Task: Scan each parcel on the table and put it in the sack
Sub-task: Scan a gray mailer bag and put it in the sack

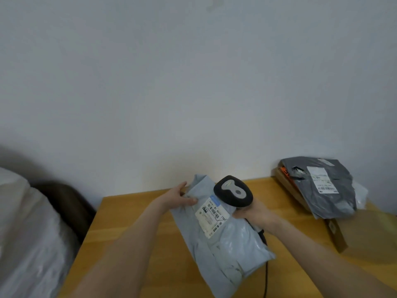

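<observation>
A person's left hand [182, 197] pinches the pale parcel [223, 239]; the right hand [255, 214] grips the scanner [234, 191], best aimed squarely at the label [211, 216].

Plain wall [193, 72] above a wooden bench [120, 211]

The wall is pale grey-white, matt and unbroken, and fills the upper half of the head view, with a faint smudge [211, 5] near the top edge. The bench is honey-coloured wood, and its far edge sits against the wall. A soft warm glow tints the wall just above that edge. Left of the bench stands a dark brown rounded shape [68, 207], too blurred to name.
</observation>
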